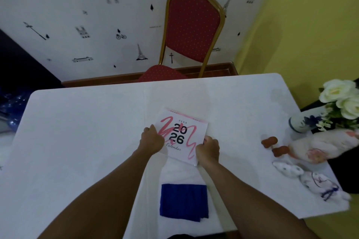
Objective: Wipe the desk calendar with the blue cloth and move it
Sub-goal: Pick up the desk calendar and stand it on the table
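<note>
Desk calendar (182,136), cover marked 2026, near the middle of the white table (77,132), gripped at both side edges. Left hand (152,139) closed on the left edge, fingers curled onto the cover; right hand (207,148) closed on the lower right edge, fingers wrapped around the corner. Whether resting on the table or slightly lifted: cannot tell. Blue cloth (184,202) folded flat on the near part of the table, between the 2 forearms, apart from both hands and from the calendar. Judged stage: wiping apparently not yet begun, since neither hand holds the cloth; possibly a repositioning of the calendar ahead of wiping. Left to do: taking up the cloth, wiping, final placement. Red chair (192,29) beyond the far edge; white flowers (342,97) at right.
</note>
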A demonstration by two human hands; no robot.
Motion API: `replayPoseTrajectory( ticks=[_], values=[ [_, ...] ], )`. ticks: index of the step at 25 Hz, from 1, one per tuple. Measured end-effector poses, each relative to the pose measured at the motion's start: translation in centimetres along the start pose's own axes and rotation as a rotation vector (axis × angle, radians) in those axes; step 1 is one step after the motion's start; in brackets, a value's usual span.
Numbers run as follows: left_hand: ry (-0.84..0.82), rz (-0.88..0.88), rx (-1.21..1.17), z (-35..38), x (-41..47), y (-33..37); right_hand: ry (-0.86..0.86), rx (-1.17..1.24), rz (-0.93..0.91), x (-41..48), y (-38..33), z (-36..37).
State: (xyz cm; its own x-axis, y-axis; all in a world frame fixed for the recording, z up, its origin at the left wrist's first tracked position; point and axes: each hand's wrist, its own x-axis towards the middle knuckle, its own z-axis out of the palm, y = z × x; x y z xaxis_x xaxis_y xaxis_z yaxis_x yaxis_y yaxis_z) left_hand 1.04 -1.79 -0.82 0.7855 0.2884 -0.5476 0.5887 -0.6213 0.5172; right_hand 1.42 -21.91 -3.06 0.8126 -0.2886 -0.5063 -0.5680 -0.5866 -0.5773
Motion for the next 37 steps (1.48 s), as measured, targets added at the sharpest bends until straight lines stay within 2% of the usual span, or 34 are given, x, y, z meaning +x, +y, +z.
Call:
replayPoseTrajectory(
  ticks=[12, 17, 23, 28, 32, 37],
  values=[
    [0.030, -0.084, -0.230, -1.4, 0.0, -0.1, -0.024, 0.104, -0.022, 0.2, -2.4, -2.0],
    [0.057, -0.066, -0.341, -3.0, -0.3, 0.3, -0.033, 0.295, -0.069, 0.4, -2.8, -3.6],
    [0.162, 0.064, -0.390, -4.7, -1.1, 0.9, -0.067, 0.552, -0.143, 0.6, -4.3, -5.7],
    [0.175, 0.155, -0.410, -5.6, -1.5, 1.5, -0.097, 0.766, -0.160, 1.5, -5.5, -6.5],
    [0.186, 0.275, -0.305, -5.8, -1.2, 1.1, -0.138, 0.719, -0.182, 2.3, -6.2, -6.8],
    [0.164, 0.354, -0.235, -5.0, 0.0, 0.4, -0.096, 0.631, -0.254, 3.2, -6.0, -5.8]
  ],
)
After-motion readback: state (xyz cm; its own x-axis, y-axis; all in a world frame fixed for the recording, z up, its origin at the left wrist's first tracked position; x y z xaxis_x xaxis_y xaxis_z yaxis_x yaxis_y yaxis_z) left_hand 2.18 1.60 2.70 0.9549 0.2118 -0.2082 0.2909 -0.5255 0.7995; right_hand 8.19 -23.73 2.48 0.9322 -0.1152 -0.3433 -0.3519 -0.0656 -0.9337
